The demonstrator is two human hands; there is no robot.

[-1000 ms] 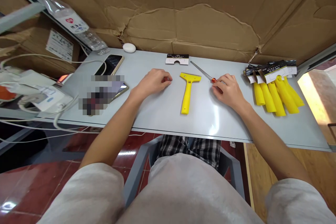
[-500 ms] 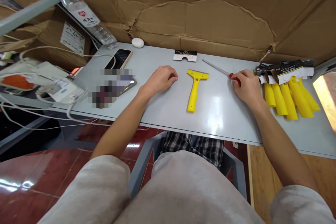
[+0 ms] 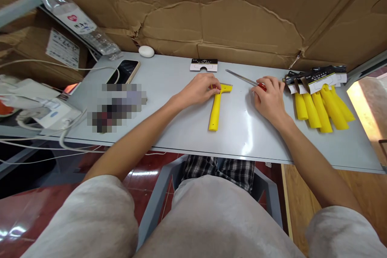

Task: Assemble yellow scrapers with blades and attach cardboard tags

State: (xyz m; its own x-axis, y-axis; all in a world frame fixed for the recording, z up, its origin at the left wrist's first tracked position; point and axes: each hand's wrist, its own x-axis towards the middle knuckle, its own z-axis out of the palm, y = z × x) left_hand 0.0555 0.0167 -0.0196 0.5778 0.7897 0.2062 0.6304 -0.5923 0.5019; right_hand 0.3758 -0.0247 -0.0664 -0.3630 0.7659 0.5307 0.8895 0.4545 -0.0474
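A yellow scraper [image 3: 215, 113] lies on the grey tabletop, its wide head away from me and its handle pointing toward me. My left hand [image 3: 201, 90] has its fingertips closed on the left end of that head, partly covering it. To the right, my right hand [image 3: 270, 98] is curled over the red handle of a screwdriver [image 3: 242, 77]. The metal shaft sticks out past my fingers toward the far left; most of the handle is hidden under the hand.
A black-and-white card sleeve [image 3: 203, 65] lies behind the scraper. On the right are several yellow scrapers [image 3: 321, 109] with card sleeves [image 3: 325, 78]. Leftward are a phone [image 3: 128, 71], a white oval object [image 3: 146, 51], a plastic bottle [image 3: 72, 18] and a power strip [image 3: 56, 111]. Cardboard [image 3: 172, 20] stands behind.
My left hand has moved right, from bare tabletop onto the scraper's head. My right hand stays at the screwdriver handle. The whole view has shifted slightly.
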